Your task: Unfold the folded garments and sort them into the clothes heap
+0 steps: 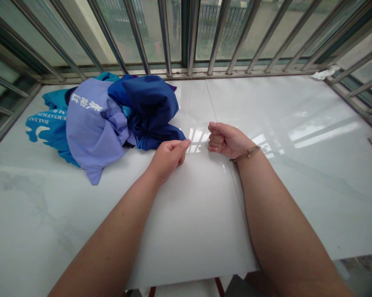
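My left hand [171, 160] is closed above the white tabletop, thumb pressed along the curled fingers, and nothing shows in it. Just behind it lies the corner of a dark blue garment [153, 103]; whether they touch I cannot tell. My right hand [224, 139] makes a loose fist a little to the right, with nothing visible in it and a thin bracelet [246, 154] around the wrist. To the left is a crumpled heap of clothes: a lavender garment [87, 132] with white lettering rests over a teal-blue one [46, 130] with white print.
The glossy white tabletop [297, 173] has a seam running through it. Metal window bars [164, 37] close off its back and sides. A crumpled white scrap [325, 73] sits in the back right corner. The front edge is near my forearms.
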Tool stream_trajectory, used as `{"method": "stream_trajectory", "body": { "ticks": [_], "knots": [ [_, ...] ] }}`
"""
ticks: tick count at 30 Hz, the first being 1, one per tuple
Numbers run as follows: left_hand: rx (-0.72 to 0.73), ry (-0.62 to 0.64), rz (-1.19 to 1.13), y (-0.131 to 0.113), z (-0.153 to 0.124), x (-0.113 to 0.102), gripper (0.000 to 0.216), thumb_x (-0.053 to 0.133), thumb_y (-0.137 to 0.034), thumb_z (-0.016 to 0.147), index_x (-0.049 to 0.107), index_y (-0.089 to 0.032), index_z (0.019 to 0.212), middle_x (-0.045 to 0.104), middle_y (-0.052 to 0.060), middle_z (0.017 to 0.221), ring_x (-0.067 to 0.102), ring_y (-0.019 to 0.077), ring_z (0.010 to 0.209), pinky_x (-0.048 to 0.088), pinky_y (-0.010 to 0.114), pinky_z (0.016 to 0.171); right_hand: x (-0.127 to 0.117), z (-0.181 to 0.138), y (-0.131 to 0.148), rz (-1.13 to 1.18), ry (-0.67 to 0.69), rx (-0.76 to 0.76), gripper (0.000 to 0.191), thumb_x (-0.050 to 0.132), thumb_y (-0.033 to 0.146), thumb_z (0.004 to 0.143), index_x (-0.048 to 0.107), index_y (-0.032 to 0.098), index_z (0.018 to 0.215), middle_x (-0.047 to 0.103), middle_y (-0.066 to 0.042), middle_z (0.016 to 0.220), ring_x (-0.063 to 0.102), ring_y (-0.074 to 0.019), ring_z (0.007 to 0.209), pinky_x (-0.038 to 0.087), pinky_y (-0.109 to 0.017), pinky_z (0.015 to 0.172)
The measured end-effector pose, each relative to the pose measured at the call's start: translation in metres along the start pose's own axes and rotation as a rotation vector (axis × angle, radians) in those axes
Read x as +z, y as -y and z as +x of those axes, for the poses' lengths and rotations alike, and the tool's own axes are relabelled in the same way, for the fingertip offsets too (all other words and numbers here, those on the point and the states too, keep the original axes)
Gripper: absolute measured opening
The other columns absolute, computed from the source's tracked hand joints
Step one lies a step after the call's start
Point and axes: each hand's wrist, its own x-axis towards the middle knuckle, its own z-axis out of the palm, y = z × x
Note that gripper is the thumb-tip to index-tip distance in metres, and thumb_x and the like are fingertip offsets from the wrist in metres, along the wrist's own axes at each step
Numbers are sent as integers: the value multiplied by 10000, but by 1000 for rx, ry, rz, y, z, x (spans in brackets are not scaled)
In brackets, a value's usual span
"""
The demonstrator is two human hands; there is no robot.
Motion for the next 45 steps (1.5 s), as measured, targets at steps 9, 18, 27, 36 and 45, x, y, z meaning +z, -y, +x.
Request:
{"method": "stream_trajectory", "body": {
  "ticks": [9, 18, 27, 36, 45],
  "knots": [
    [-23, 24, 218, -1, -5, 4, 648, 700, -639, 982, 406, -226, 579, 348, -55, 523, 282, 97, 512, 197, 311, 530, 1, 1, -1, 4, -18, -9, 666, 957, 585, 839, 378, 271, 738, 191, 121, 573, 195, -104, 516, 423, -267, 521],
    [-36, 108, 334, -8, -8, 7, 640, 675, -626, 980, 323, -226, 626, 299, -56, 601, 257, 102, 572, 200, 300, 556, 3, 1, -2, 9, -48, -9, 644, 960, 566, 836, 392, 275, 749, 181, 113, 597, 200, -114, 537, 448, -274, 532],
    [-33, 121, 341, -7, -7, 5, 632, 662, -618, 988, 316, -231, 629, 288, -57, 607, 257, 104, 572, 199, 300, 558, 4, 0, -2, 8, -42, -11, 664, 966, 582, 824, 382, 273, 750, 193, 124, 577, 202, -103, 524, 445, -266, 534],
    [-70, 79, 269, -7, -7, 4, 629, 697, -621, 982, 386, -227, 603, 346, -55, 567, 277, 99, 532, 206, 295, 533, 4, 1, -2, 6, -33, -14, 675, 964, 593, 825, 373, 273, 751, 203, 125, 568, 199, -101, 522, 441, -263, 528],
    [-73, 84, 262, -8, -8, 5, 645, 703, -639, 978, 394, -220, 596, 353, -59, 556, 277, 93, 530, 204, 292, 528, 4, 1, -1, -1, -37, -17, 674, 959, 588, 831, 367, 276, 750, 191, 124, 576, 199, -104, 516, 442, -274, 526]
  ]
}}
